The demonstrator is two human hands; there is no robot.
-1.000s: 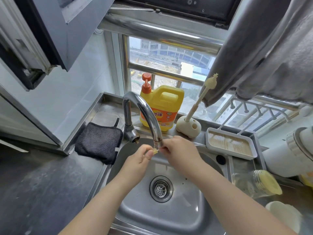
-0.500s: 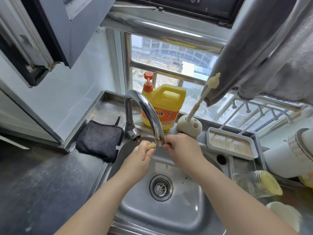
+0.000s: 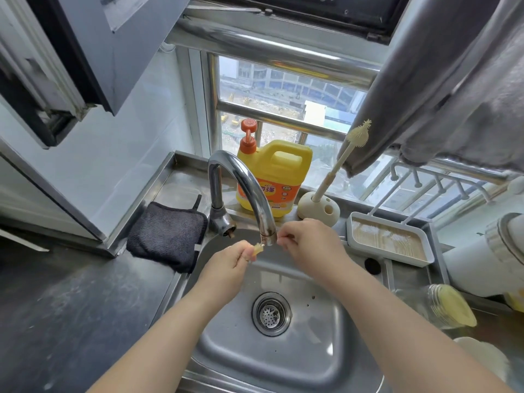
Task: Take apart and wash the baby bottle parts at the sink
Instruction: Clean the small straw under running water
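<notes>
A yellow detergent jug (image 3: pixel 273 182) with an orange pump stands on the steel ledge in front of the window (image 3: pixel 283 92). A dark folded cloth (image 3: pixel 167 234) lies on the counter to the left. A white tray (image 3: pixel 390 241) with a beige mat sits to the right. Grey fabric (image 3: pixel 453 80) hangs from a rail at upper right.

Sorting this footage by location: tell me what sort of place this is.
Most likely a home kitchen, at the sink by a window: a steel sink with a curved faucet, a yellow dish soap jug, and a bottle brush in its stand.
</notes>
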